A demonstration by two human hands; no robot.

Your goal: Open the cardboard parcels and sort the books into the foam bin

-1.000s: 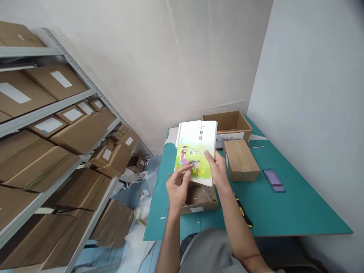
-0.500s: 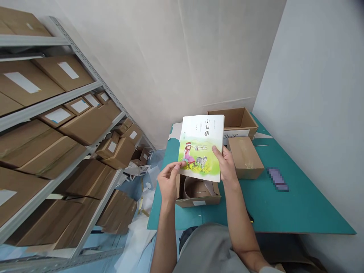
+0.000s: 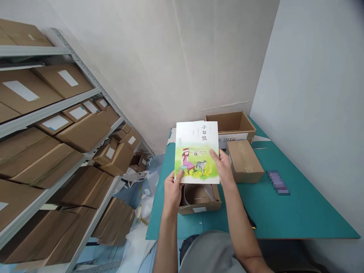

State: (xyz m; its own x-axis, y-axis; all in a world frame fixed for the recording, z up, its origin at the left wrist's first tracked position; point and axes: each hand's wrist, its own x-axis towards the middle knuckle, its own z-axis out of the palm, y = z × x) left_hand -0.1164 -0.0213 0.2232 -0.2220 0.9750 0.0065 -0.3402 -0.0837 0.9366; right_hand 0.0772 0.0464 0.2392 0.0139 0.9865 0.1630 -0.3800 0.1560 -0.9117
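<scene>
A book (image 3: 196, 155) with a white and green cover, showing a girl in a red hat and a grey wolf, is held up facing me. My left hand (image 3: 173, 189) grips its lower left corner, thumb on the cover. My right hand (image 3: 223, 166) holds its right edge, also with the thumb in front. Below and partly behind the book, an open cardboard box (image 3: 200, 207) with a curled sheet inside stands on the green table (image 3: 290, 216).
A closed carton (image 3: 246, 161) stands right of the book, and an open labelled box (image 3: 248, 127) is behind it. A pixelated purple object (image 3: 278, 182) lies farther right. Shelves (image 3: 93, 91) with cardboard boxes fill the left side. A dark tool (image 3: 251, 222) lies near the front edge.
The book has been turned upright and straighter to the view, shifting slightly left. My left hand has moved from the bottom edge to firmer hold at the lower left corner.
</scene>
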